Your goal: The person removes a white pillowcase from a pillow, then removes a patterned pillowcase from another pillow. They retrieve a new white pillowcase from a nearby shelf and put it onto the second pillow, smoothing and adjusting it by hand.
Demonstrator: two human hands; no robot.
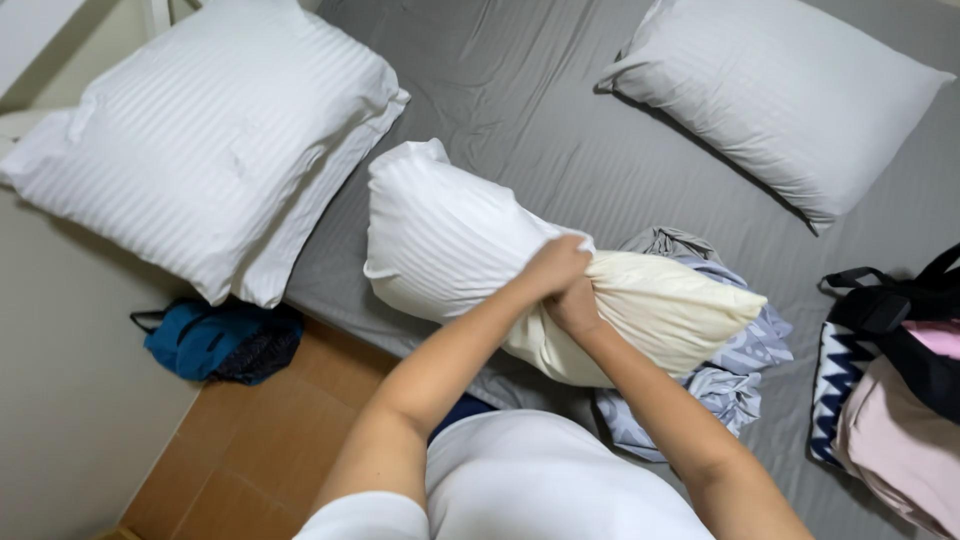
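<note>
Item: cream pillow (pixel 665 310), half sheathed in a white striped pillowcase (pixel 450 240), lying across the near edge of the grey-sheeted bed (pixel 530 100). We record its long axis as running from upper left to lower right — the cased end points toward the head of the bed at the upper left, the bare cream end toward the lower right.

Hands: our left hand (pixel 555 265) and right hand (pixel 577 305) meet at the pillow's middle, both closed in fists on the open hem of the pillowcase, the left just above the right and touching it. The fingertips are tucked into the cloth; we cannot see them.

Under the bare end lies a crumpled patterned grey sheet (pixel 725 375), mostly covered by the pillow.

Elsewhere: a white striped pillow (pixel 200 140) overhanging the bed's left corner; a plain white pillow (pixel 780 90) at the upper right, its top cut off by the frame. On the floor, a blue bag (pixel 215 340), partly hidden beneath that overhang. At the right edge — a black strapped bag (pixel 900 305) over pink cloth (pixel 900 440), both cut off.
</note>
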